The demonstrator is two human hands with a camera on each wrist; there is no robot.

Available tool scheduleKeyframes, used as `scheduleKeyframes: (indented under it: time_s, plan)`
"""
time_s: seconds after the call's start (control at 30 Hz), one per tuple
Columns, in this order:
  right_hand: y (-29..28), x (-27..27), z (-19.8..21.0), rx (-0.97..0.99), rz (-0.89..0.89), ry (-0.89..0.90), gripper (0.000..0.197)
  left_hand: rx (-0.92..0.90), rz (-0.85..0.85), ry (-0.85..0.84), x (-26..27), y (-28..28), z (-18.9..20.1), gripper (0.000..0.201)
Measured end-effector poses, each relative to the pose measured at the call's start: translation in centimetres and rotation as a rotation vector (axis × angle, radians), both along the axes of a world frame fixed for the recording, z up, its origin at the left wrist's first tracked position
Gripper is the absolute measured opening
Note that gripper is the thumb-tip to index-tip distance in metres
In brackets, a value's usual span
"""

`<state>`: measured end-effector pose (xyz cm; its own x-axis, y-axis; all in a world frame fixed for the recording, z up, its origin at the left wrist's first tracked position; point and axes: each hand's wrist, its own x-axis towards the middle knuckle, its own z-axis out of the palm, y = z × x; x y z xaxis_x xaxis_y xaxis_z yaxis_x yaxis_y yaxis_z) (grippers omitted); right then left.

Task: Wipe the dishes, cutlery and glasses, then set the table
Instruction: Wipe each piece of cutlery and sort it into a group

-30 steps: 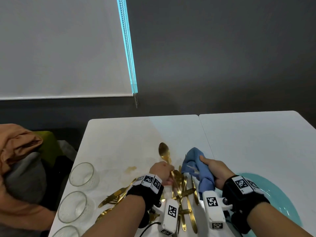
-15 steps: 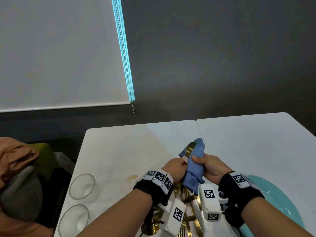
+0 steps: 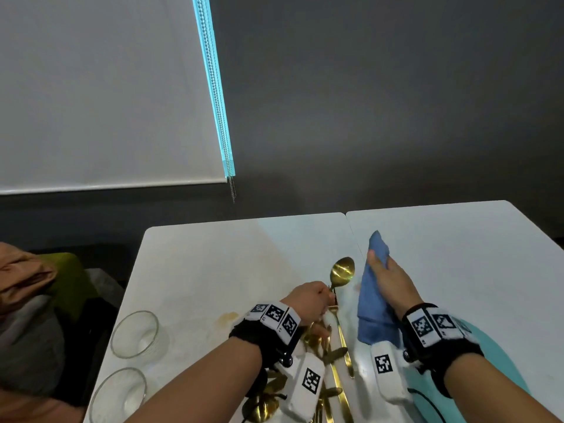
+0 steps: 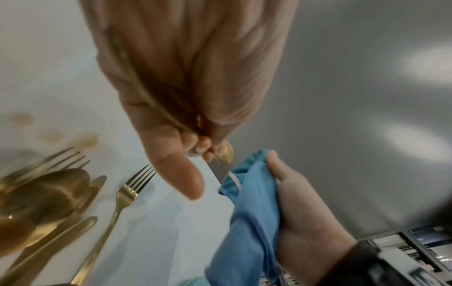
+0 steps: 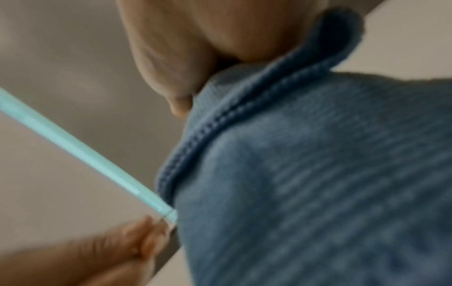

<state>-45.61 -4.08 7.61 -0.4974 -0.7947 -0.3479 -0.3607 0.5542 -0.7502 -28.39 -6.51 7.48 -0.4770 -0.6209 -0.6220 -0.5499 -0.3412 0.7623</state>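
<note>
Cutlery (image 3: 328, 352) of shiny gold metal lies heaped on the smooth white desk (image 3: 198, 270), between the wrists and near its front edge; in the left wrist view a four-tined fork (image 4: 117, 201) lies beside blurred spoon bowls. A round turquoise plate (image 3: 500, 361) shows under the right forearm. Two clear, round glasses (image 3: 134, 334) stand at the desk's left edge. The right hand (image 3: 393, 282) has its grip closed round a soft, ribbed blue cloth (image 3: 372, 303) with a stitched hem. The left hand (image 3: 308, 300) pinches the thin handle of a gold spoon (image 3: 341, 271), its oval bowl raised just beside the cloth.
</note>
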Motion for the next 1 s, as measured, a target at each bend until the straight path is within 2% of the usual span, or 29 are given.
scheduleKeyframes:
  time_s: [0.07, 0.13, 0.17, 0.27, 0.33, 0.4, 0.53, 0.63, 0.7, 0.73, 0.77, 0.8, 0.83, 0.87, 0.9, 0.93, 1.0]
  plan:
    - [0.6, 0.5, 0.2, 0.004, 0.271, 0.290, 0.050, -0.090, -0.011, -0.056, -0.3, -0.4, 0.4, 0.024]
    - [1.3, 0.9, -0.4, 0.000, 0.561, 0.479, 0.040, -0.179, -0.088, -0.119, -0.8, -0.5, 0.5, 0.032]
    - [1.3, 0.6, -0.7, 0.006, 0.612, 0.547, 0.038, -0.253, -0.111, -0.136, -1.1, -0.6, 0.2, 0.033]
    - [1.1, -0.4, -0.7, -0.067, 0.448, 0.624, 0.033, -0.321, -0.086, -0.125, -1.8, -0.4, 0.0, 0.031]
    - [1.1, -0.3, -0.9, -0.133, 0.506, 0.639, 0.029, -0.352, -0.131, -0.156, -2.0, -0.2, 0.1, 0.028]
    - [1.0, -0.3, -0.9, -0.104, 0.598, 0.646, 0.028, -0.358, -0.168, -0.163, -2.0, -0.2, -0.3, 0.028]
    - [0.7, -0.4, -0.4, -0.069, 0.478, 0.699, 0.035, -0.411, -0.170, -0.172, -2.2, -0.3, -0.6, 0.023]
    - [1.4, 0.3, -0.9, -0.028, 0.635, 0.666, 0.032, -0.449, -0.204, -0.201, -2.1, 0.0, -1.1, 0.030]
    - [0.9, -0.6, -0.1, 0.054, 0.562, 0.676, 0.033, -0.419, -0.146, -0.161, -1.9, 0.1, -1.3, 0.027]
    - [0.4, -1.2, 0.3, 0.051, 0.430, 0.633, 0.032, -0.409, -0.104, -0.131, -1.9, 0.2, -1.3, 0.023]
    - [0.0, -2.1, 0.6, 0.045, 0.250, 0.496, 0.033, -0.412, -0.068, -0.108, -2.1, 0.0, -1.1, 0.020]
    - [-0.3, -2.7, 0.7, 0.025, 0.031, 0.239, 0.038, -0.411, -0.040, -0.088, -2.2, -0.2, -0.8, 0.019]
    - [-0.3, -3.0, 0.5, 0.001, -0.196, -0.117, 0.045, -0.414, -0.011, -0.063, -2.2, -0.4, -0.6, 0.018]
    - [-0.1, -3.1, 0.1, -0.034, -0.373, -0.481, 0.050, -0.419, 0.017, -0.045, -2.1, -0.5, -0.5, 0.019]
    - [0.1, -3.0, -0.3, -0.072, -0.488, -0.768, 0.052, -0.419, 0.036, -0.040, -2.0, -0.6, -0.4, 0.020]
    - [0.4, -2.8, -0.4, -0.087, -0.522, -0.949, 0.050, -0.429, 0.051, -0.044, -2.0, -0.6, -0.3, 0.021]
    - [0.8, -1.8, 0.3, -0.067, -0.469, -1.070, 0.038, -0.455, 0.019, -0.091, -2.4, -0.3, -0.4, 0.023]
